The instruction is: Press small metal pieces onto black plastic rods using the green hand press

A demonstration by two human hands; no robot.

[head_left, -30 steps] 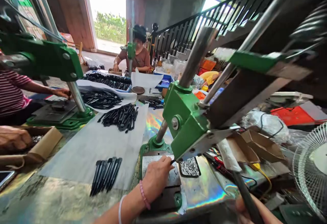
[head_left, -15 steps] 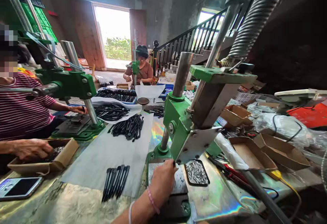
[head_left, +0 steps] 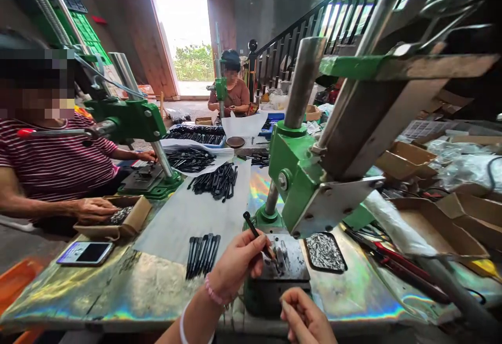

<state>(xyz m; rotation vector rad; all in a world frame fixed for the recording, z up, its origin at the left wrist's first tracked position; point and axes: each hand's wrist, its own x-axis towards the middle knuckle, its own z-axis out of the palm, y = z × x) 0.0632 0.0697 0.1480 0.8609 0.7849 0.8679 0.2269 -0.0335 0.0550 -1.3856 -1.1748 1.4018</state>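
My left hand (head_left: pixel 243 260), with a pink bead bracelet at the wrist, pinches a slim black stick (head_left: pixel 251 222) with a knobbed end. The stick's lower end slants down over the metal fixture (head_left: pixel 284 258) on the green press base; I cannot tell whether it touches. Closer to me, by the front of the base, is my right hand (head_left: pixel 305 317), thumb and fingers pressed together; anything between them is too small to make out. The press head (head_left: pixel 296 161) stands above the fixture. A dark tray (head_left: pixel 324 252) of small shiny metal pieces sits right of the base.
Bundled black sticks (head_left: pixel 202 256) and a bigger pile (head_left: pixel 215 181) rest on white sheeting. To the left, a co-worker's hand reaches into a cardboard box (head_left: pixel 133 218), with a phone (head_left: pixel 85 253) before it. Red-handled pliers (head_left: pixel 408 268) and open boxes (head_left: pixel 431 229) lie right. Another person sits behind.
My left hand has drawn back from under the press head, and the black stick in it now shows. My right hand has come into view at the bottom. The camera view has shifted.
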